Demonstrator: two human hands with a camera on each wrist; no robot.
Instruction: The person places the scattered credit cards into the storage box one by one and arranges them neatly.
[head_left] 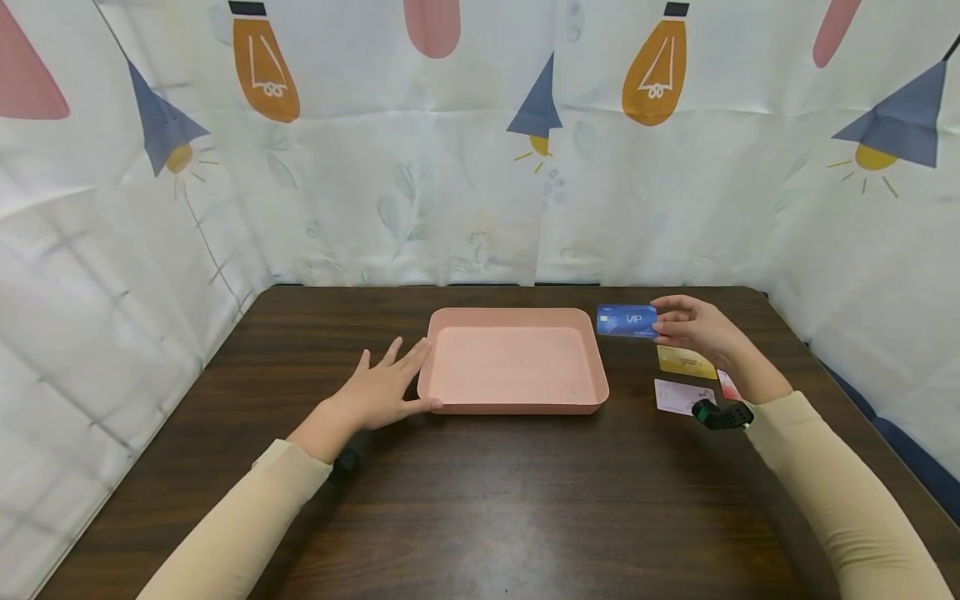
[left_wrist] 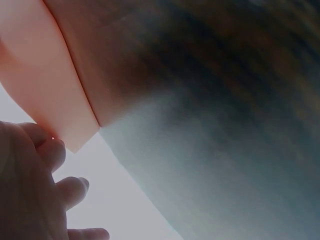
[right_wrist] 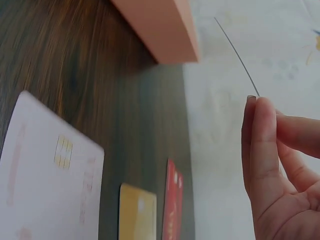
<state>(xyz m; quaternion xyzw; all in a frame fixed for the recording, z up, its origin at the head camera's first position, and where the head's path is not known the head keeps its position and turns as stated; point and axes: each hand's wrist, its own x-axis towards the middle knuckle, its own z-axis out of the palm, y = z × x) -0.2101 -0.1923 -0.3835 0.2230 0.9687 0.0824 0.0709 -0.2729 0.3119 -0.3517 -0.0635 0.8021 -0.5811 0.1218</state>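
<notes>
A blue card marked VIP [head_left: 627, 320] is pinched at its right end by my right hand [head_left: 693, 327], just right of the pink tray. In the right wrist view the same card [right_wrist: 237, 56] shows edge-on as a thin line above the table. My left hand [head_left: 378, 390] has its fingers spread, with fingertips at the left wall of the shallow pink tray [head_left: 517, 409]. Below the right hand lie a gold card [head_left: 686, 362] and a pale pink card [head_left: 681, 397]. A red card [head_left: 727, 386] is partly hidden by the right wrist.
The dark wood table [head_left: 495, 508] spans the lower view. White curtain walls [head_left: 465, 183] printed with lamps and bulbs stand behind it and at both sides. A black strap device [head_left: 722, 414] sits on the right wrist, overlapping the cards in this view.
</notes>
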